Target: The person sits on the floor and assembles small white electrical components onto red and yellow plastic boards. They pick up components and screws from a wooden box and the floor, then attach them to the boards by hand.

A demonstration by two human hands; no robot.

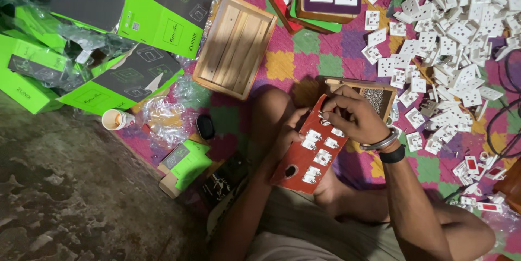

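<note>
**Red board, white fittings, pinched from above**

Red-brown board (309,149) held tilted over the lap, propped from the near side by the left hand (290,130), fingers curled shut around its edge. Right hand (353,117) set at the board's far end, fingertips closed to a fine pinch on something small at the top rim; too small to name, possibly a screw or clip. Bangle and dark band (392,155) worn on that wrist.

Rows of white fittings (320,149) seated across the board, just below the pinching fingers. Small wooden box of screws (374,98) kept right behind the right hand, within easy reach. Heap of white socket parts (461,33) spread well beyond that hand, across the patterned mat (293,65). Empty wooden tray (234,46) lying beyond the left hand; green cartons (157,22) stacked farther off on that side.

Judged best done with the board braced firm against the knee, the pinch kept light and square to the hole, and the left thumb kept clear of the fittings already seated.
</note>
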